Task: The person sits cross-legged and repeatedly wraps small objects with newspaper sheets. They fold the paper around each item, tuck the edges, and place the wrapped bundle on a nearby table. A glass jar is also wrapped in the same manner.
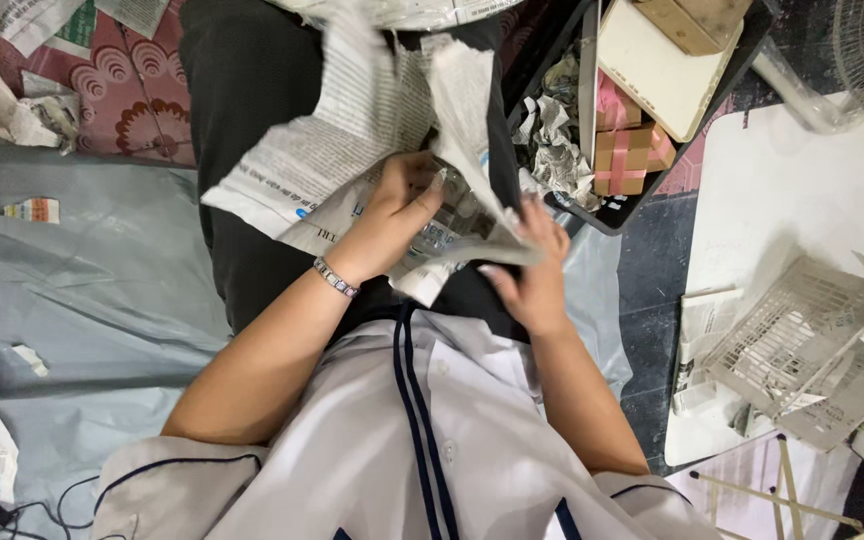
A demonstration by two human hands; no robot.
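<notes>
The floor (642, 270) is dark tile. A grey plastic sheet (82, 290) covers its left part — paper scraps (32, 210) lie scattered on it. A patterned red mat (132, 95) adjoins the sheet at the top. To the right, a black tray (620, 210) rests on the floor; beside it lies a white board (792, 190) carrying two white wire baskets (802, 335) — both tilted.

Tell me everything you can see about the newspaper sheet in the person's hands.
The newspaper sheet is thin, grey-white printed paper, crumpled and folded, partly blurred. It lies over the person's dark-trousered lap. The left hand presses on its middle; the right hand grips its lower right edge. It seems wrapped around something, which cannot be made out.
</notes>
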